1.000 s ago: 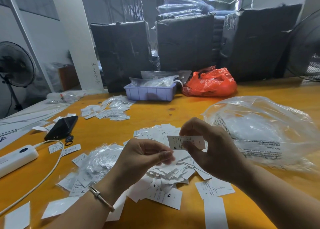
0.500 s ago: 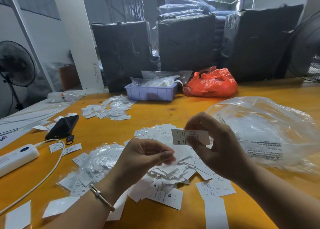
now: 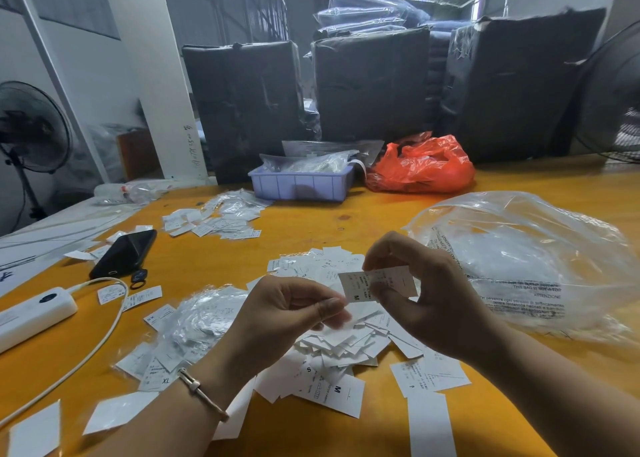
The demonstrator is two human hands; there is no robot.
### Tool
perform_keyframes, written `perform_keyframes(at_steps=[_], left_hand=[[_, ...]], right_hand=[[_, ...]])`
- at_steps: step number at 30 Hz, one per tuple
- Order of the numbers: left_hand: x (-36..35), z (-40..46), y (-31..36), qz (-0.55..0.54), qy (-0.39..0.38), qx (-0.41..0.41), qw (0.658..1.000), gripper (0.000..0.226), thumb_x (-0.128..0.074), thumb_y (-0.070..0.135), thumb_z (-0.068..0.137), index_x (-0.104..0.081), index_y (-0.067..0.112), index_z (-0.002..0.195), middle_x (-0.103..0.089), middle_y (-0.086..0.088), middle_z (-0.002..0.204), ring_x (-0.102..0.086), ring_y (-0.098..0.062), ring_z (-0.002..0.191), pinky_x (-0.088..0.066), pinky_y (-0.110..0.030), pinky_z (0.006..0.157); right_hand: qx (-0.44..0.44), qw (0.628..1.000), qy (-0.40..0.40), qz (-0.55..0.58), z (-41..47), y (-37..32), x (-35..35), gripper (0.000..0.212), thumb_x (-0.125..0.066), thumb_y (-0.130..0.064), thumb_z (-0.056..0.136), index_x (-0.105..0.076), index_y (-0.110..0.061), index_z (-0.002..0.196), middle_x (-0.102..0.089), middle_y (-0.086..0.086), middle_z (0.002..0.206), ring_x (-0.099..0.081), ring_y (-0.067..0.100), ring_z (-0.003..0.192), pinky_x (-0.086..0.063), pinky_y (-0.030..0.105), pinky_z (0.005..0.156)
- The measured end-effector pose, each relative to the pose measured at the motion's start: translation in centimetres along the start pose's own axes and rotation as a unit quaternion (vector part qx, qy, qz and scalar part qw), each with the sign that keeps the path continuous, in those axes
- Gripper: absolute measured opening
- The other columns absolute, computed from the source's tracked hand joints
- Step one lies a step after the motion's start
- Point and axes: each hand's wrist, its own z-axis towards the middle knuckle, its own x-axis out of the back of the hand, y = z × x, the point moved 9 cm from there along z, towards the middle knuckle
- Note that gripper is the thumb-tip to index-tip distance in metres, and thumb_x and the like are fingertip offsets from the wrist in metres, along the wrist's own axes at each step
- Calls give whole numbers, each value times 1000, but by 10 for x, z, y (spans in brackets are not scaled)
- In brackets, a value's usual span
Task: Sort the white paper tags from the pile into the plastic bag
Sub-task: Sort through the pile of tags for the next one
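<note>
From the head view, the right hand (image 3: pixel 429 304) pinches one white paper tag (image 3: pixel 377 283) marked M above the loose pile of white tags (image 3: pixel 332 346), likely to read its size. The left hand (image 3: pixel 287 314) curls loosely, empty. The crumpled clear plastic bag (image 3: pixel 526 266) lies just right, within reach.

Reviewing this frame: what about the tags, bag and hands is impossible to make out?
- Head view: small print on the tag held by the right hand: too small; only "M" reads.
- Left hand: curled fingers hide whether it holds anything.
- Plastic bag: glare hides contents.
- Pile: hands cover its middle.
</note>
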Motion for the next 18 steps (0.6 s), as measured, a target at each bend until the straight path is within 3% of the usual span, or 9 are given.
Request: perform_keyframes(at_steps=[8, 12, 16, 18], left_hand=[[-1, 1, -1, 0, -10, 4, 1000, 19, -72, 27, 77, -78, 11, 85, -78, -5, 80, -75, -19, 74, -54, -21, 62], [-4, 0, -2, -1, -20, 8, 1000, 17, -73, 27, 76, -79, 13, 85, -77, -6, 77, -73, -18, 71, -54, -22, 63], [-9, 0, -4, 5, -37, 14, 999, 22, -74, 27, 76, -79, 9, 88, -77, -9, 78, -73, -21, 72, -55, -26, 64], [-7, 0, -4, -4, -27, 16, 1000, 21, -73, 27, 76, -79, 11, 88, -77, -8, 78, -74, -21, 73, -55, -24, 63]], right_hand=[[-10, 997, -72, -2, -1, 0, -14, 22, -60, -4, 74, -56, -25, 80, -61, -10, 68, -55, 18, 55, -44, 40, 48], [-34, 995, -99, 2, -2, 7, -19, 17, -59, 1, 74, -60, -16, 76, -57, -6, 64, -50, 18, 55, -39, 36, 48], [-62, 990, -124, -13, -4, 8, -28, 18, -56, -15, 72, -57, -23, 88, -56, -11, 70, -47, 10, 55, -35, 23, 47], [-77, 993, -94, 6, -2, 8, -24, 26, -53, -19, 70, -52, -26, 95, -57, -10, 76, -50, 12, 57, -41, 29, 48]])
